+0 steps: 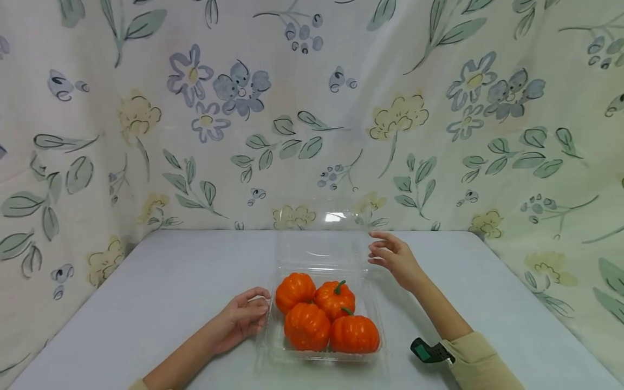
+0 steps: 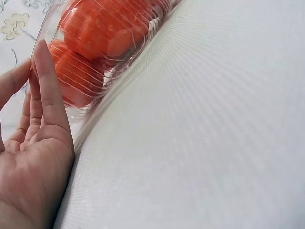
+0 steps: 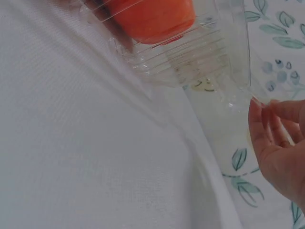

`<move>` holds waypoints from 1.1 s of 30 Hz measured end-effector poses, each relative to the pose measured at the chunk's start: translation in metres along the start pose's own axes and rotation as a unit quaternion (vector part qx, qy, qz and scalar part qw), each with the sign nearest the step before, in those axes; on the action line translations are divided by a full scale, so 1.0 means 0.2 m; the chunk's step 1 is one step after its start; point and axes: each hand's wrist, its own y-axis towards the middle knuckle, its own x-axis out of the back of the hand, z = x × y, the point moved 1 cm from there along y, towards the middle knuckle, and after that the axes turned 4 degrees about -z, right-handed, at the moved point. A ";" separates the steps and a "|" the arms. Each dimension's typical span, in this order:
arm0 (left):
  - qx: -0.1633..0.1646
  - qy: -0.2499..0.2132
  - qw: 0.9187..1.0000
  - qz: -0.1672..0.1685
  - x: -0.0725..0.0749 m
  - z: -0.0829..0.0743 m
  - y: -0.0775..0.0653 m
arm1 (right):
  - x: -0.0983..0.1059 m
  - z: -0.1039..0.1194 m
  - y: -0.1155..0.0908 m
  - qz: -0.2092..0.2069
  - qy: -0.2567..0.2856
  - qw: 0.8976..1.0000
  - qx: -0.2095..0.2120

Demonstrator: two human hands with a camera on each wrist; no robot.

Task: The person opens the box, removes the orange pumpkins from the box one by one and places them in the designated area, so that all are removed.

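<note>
A clear plastic clamshell box [image 1: 322, 356] sits on the table with its hinged lid [image 1: 322, 244] raised at the back. Several small orange pumpkins fill the base; a front one [image 1: 355, 334] and a back one [image 1: 335, 299] show green stems. At the left wall is my left hand [image 1: 242, 318]; in the left wrist view its thumb and fingertips [image 2: 42, 52] pinch the box's rim. My right hand [image 1: 397, 260] is at the lid's right side. Its thumb and fingers [image 3: 286, 110] pinch the lid's edge in the right wrist view.
The table [image 1: 205, 271] has a white cover. A floral curtain [image 1: 312, 108] hangs behind it and along both sides. A black device with a small greenish screen [image 1: 431, 351] is worn at the right wrist, by the beige sleeve [image 1: 480, 357].
</note>
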 end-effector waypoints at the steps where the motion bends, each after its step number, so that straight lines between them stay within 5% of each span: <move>1: -0.001 0.000 1.000 0.001 0.00 0.00 0.00 | 0.00 -0.01 0.00 -0.002 0.002 1.000 -0.005; 33: -0.008 -0.006 0.999 0.043 0.04 0.01 0.01 | -0.04 -0.13 0.04 0.010 0.061 0.994 -0.088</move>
